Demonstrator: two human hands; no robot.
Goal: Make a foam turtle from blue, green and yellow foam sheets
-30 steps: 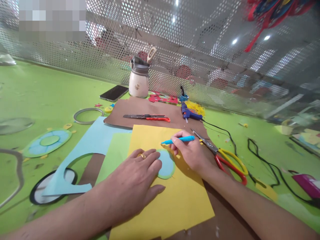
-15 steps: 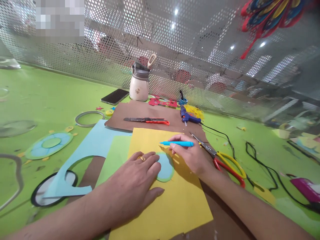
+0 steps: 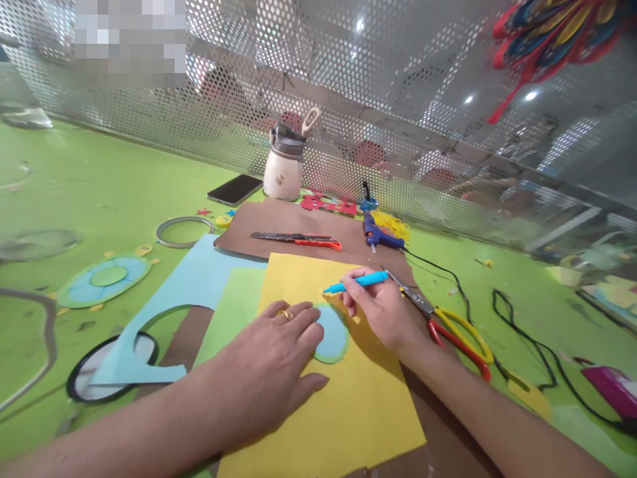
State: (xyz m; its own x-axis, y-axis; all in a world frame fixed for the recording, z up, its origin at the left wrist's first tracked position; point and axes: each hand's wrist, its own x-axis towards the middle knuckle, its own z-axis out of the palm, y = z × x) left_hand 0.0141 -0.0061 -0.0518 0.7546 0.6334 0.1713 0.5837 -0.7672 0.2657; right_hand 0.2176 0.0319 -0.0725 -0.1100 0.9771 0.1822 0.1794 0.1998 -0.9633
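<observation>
The left hand [image 3: 269,372] lies flat, fingers spread, pressing a blue disc [image 3: 332,335] onto the yellow sheet [image 3: 348,411]. The right hand [image 3: 383,309] pinches a blue pen [image 3: 354,283], its tip over the sheet just beyond the disc. Scissors [image 3: 448,325] lie right of the sheet.

A craft workshop or makers' workroom, by the look of it. A wide green desk [image 3: 74,179] is strewn with coloured paper sheets [image 3: 323,398], cut-out rings and scraps. Craft tools lie about: a blue glue gun [image 3: 378,234] with its black cord, scissors [image 3: 448,322] with red and yellow handles, a box cutter [image 3: 296,237]. A perforated metal screen [image 3: 348,99] fences the desk off, and a bright paper decoration [image 3: 547,40] hangs above at the upper right
</observation>
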